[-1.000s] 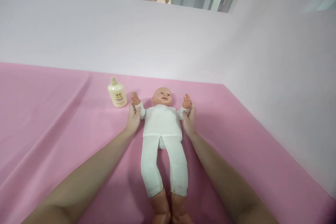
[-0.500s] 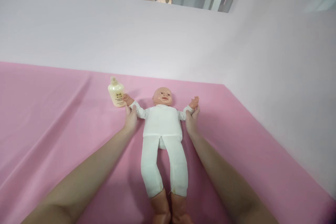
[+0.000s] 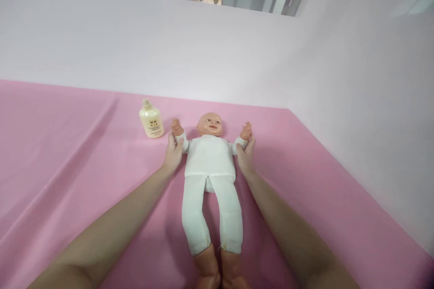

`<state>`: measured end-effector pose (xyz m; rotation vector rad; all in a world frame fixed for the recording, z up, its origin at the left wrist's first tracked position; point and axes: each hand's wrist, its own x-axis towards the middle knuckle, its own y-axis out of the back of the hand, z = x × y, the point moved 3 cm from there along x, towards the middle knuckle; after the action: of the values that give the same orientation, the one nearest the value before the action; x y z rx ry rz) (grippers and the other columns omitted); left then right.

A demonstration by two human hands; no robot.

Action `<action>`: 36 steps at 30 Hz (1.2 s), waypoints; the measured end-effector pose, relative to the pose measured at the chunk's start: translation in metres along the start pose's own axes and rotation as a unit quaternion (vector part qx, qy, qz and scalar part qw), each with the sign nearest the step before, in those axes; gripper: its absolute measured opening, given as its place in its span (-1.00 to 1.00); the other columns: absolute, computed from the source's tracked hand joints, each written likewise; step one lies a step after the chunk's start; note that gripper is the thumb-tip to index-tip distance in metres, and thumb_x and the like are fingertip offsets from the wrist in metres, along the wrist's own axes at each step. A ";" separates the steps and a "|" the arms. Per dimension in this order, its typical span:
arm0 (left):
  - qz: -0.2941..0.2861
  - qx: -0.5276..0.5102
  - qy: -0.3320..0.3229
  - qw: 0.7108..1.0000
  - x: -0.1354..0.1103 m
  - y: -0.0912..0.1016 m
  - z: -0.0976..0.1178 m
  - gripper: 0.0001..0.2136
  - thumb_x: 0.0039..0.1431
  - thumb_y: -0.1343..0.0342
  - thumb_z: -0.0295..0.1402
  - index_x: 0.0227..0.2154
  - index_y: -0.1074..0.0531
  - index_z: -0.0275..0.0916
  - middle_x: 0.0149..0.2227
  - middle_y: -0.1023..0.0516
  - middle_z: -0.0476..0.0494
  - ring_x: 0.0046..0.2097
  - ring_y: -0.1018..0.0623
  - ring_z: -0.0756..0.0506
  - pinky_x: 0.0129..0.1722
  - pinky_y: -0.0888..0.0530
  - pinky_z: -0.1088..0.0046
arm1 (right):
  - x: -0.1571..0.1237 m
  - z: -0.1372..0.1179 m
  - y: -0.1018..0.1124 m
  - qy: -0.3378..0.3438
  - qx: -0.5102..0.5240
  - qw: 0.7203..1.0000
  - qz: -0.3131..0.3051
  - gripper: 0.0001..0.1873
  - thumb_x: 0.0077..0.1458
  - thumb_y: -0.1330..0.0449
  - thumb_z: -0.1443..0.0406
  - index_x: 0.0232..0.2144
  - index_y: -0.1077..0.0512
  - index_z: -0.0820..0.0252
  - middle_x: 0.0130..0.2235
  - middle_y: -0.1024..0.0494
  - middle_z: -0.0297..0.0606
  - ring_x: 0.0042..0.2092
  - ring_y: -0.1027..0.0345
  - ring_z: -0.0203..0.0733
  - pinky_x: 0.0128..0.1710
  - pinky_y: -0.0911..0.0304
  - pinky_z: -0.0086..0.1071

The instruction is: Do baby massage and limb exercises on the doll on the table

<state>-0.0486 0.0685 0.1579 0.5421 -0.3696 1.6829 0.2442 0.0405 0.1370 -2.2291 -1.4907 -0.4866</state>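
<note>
A baby doll [image 3: 210, 162] in a white suit lies on its back on the pink cloth [image 3: 68, 158], head away from me, bare feet near the bottom edge. My left hand [image 3: 172, 153] is closed round the doll's arm on the left side, just below its raised fist. My right hand [image 3: 246, 156] grips the doll's other arm in the same way, fingers wrapped under the sleeve. Both doll arms point up and slightly outward beside the head.
A small cream lotion bottle [image 3: 151, 119] stands upright on the cloth just left of the doll's raised hand. White partition walls [image 3: 356, 99] close off the back and right side of the cloth-covered surface.
The doll's arms went from raised to spread wide half a second ago, the one on the left reaching the bottle; now my hands have brought them back up and inward beside the head.
</note>
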 end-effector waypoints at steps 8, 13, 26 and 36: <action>-0.077 0.090 -0.087 0.989 -0.006 -0.011 0.023 -0.45 0.36 -0.08 -0.11 0.34 -0.22 -0.11 0.34 -0.32 -0.27 0.37 -0.30 -0.27 0.39 -0.19 0.04 | -0.004 -0.005 -0.007 0.054 -0.028 0.997 -0.057 -0.32 0.19 -0.18 0.26 0.34 -0.17 0.05 0.35 -0.33 -0.17 0.36 -0.20 -0.07 0.41 -0.09 -0.05; -0.099 0.181 -0.123 0.971 -0.007 -0.013 0.025 -0.51 0.34 -0.08 -0.17 0.29 -0.31 -0.13 0.19 -0.47 -0.28 0.24 -0.41 -0.31 0.32 -0.25 -0.03 | -0.003 -0.005 -0.010 0.083 -0.073 0.989 -0.101 -0.37 0.12 -0.13 0.36 0.26 -0.33 0.00 0.25 -0.46 -0.27 0.27 -0.32 -0.06 0.37 -0.15 -0.04; -0.138 0.225 -0.126 0.956 -0.007 -0.017 0.016 -0.55 0.27 -0.10 -0.24 0.21 -0.43 -0.03 0.09 -0.50 -0.23 0.20 -0.39 -0.33 0.32 -0.23 -0.07 | -0.002 -0.010 -0.013 0.127 -0.119 0.976 -0.132 -0.31 -0.02 -0.04 0.46 0.15 -0.48 -0.04 0.16 -0.53 -0.33 0.22 -0.33 -0.05 0.37 -0.15 -0.05; -0.078 0.088 -0.088 0.989 -0.007 -0.011 0.025 -0.45 0.35 -0.09 -0.10 0.33 -0.23 -0.12 0.33 -0.34 -0.27 0.35 -0.33 -0.28 0.38 -0.22 0.04 | -0.004 -0.005 -0.008 0.079 -0.048 0.993 -0.079 -0.37 0.18 -0.13 0.30 0.31 -0.24 0.03 0.32 -0.37 -0.21 0.35 -0.23 -0.08 0.41 -0.08 -0.05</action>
<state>-0.0334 0.0517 0.1747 0.8324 -0.2990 1.5285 0.2348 0.0379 0.1406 -2.0967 -1.5970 -0.7808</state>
